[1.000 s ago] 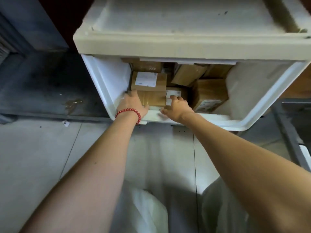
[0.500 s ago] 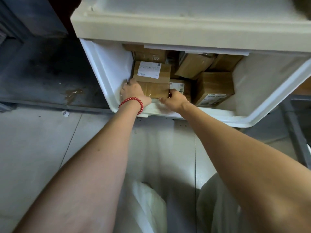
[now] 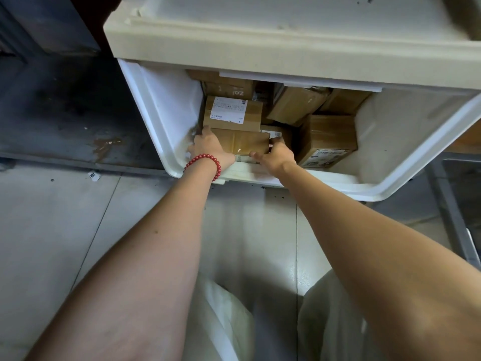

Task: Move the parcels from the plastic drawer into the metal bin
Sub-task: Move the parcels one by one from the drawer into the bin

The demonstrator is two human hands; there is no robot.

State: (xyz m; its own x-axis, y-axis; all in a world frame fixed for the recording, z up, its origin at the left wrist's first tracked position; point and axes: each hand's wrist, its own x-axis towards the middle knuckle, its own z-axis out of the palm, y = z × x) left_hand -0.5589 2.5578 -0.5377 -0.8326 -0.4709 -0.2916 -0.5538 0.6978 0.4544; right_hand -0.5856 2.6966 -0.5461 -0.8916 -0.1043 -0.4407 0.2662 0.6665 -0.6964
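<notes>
Far parcels (image 3: pixel 229 89) disappear under the cabinet top (image 3: pixel 260 35). Most fingers of the left hand (image 3: pixel 209 149) and right hand (image 3: pixel 279 156) hide behind the near parcel (image 3: pixel 242 142). The metal bin (image 3: pixel 453 209) is cut off at right.

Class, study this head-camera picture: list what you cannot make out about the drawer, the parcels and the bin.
- Rear parcels: head view, hidden under the cabinet top; number unclear.
- Metal bin: head view, cut by the right edge; inside unseen.
- Label: head view, print too small to read.
- Left hand: head view, fingertips hidden behind the front parcel.
</notes>
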